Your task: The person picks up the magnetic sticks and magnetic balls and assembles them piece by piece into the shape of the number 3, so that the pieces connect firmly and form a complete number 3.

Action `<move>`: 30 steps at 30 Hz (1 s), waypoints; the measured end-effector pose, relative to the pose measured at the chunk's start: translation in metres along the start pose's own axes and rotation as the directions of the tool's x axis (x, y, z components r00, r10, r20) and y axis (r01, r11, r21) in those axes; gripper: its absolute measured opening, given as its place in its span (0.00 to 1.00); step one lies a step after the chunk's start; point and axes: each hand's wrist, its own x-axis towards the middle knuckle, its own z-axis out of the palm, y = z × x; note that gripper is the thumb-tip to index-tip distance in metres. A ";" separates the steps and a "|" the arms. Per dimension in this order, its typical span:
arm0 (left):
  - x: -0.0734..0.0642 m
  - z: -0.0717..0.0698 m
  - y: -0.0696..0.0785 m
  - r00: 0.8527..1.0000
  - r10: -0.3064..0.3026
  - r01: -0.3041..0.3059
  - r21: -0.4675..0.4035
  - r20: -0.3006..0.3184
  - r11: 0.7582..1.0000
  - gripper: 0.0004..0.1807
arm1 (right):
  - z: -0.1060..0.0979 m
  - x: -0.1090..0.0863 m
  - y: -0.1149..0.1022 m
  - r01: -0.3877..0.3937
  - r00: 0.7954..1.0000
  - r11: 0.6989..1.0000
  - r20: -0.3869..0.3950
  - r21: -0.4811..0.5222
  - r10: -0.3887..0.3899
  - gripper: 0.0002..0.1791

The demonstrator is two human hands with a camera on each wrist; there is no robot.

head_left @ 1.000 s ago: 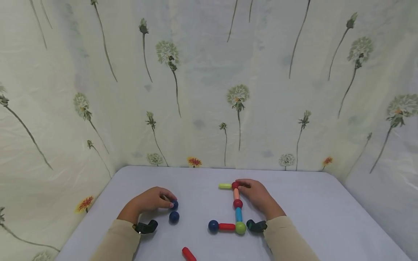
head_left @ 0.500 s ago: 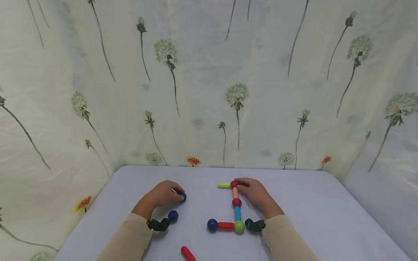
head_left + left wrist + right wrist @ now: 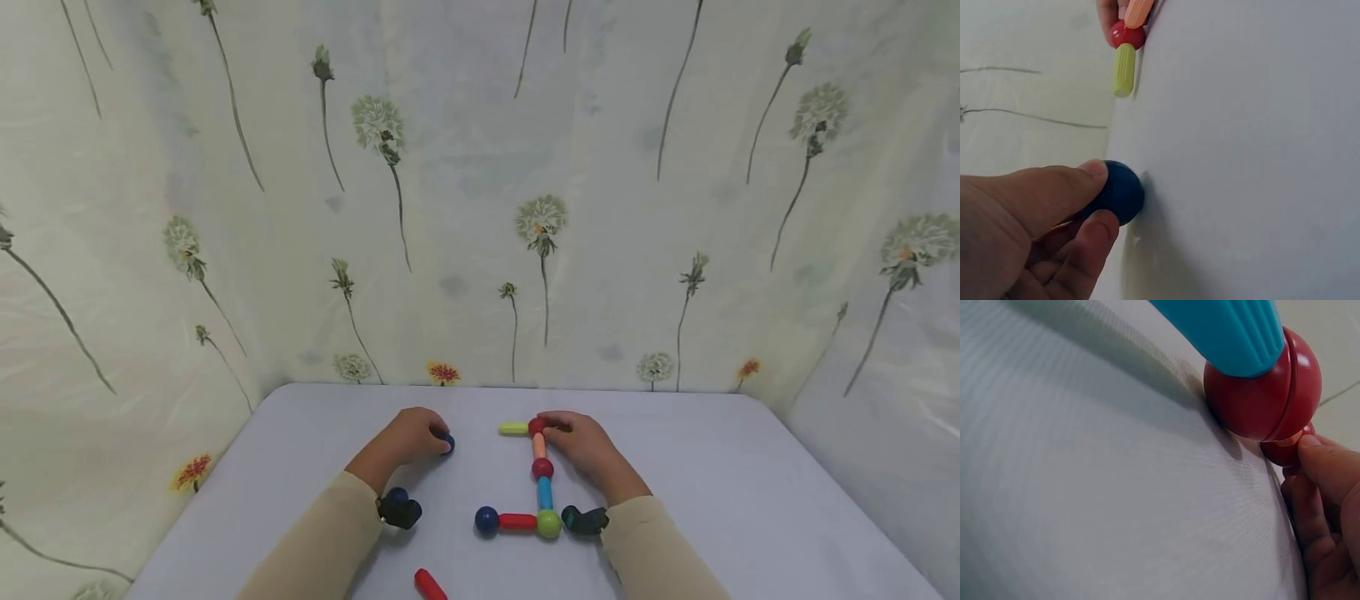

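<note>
Between thumb and fingers, my left hand (image 3: pixel 408 435) pinches a blue ball (image 3: pixel 1124 192), left of the joined pieces. My right hand (image 3: pixel 588 450) holds the far red ball (image 3: pixel 536 427) by thumb and fingers. From that ball a yellow-green stick (image 3: pixel 513 428) points left. A peach stick (image 3: pixel 539 447) joins it to a second red ball (image 3: pixel 542 468). A blue stick (image 3: pixel 545 493) leads on to a green ball (image 3: pixel 549 524), and a red stick (image 3: pixel 517 522) runs from there to another blue ball (image 3: pixel 487 521).
Behind the left wrist camera (image 3: pixel 401 511), a loose blue ball (image 3: pixel 397 495) is partly hidden. A loose red stick (image 3: pixel 430 584) lies at the near edge of view. The white table (image 3: pixel 750 500) ends at a flower-printed curtain (image 3: pixel 465 208).
My left hand has carried its blue ball to the right and away from me, nearer the yellow-green stick. The right hand has stayed at the far red ball.
</note>
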 end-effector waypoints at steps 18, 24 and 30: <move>0.028 0.033 0.039 1.000 0.012 -0.013 -0.026 -0.027 1.000 0.12 | 0.001 0.001 0.001 -0.003 1.000 1.000 0.003 0.003 0.003 0.19; 0.030 0.037 0.047 0.998 -0.013 0.009 -0.063 -0.069 0.998 0.13 | 0.001 -0.001 -0.001 0.001 1.000 1.000 0.014 0.004 -0.001 0.19; 0.034 0.041 0.053 0.995 -0.018 0.009 -0.087 -0.102 0.996 0.13 | -0.001 -0.002 -0.002 0.006 1.000 1.000 0.006 -0.019 -0.006 0.19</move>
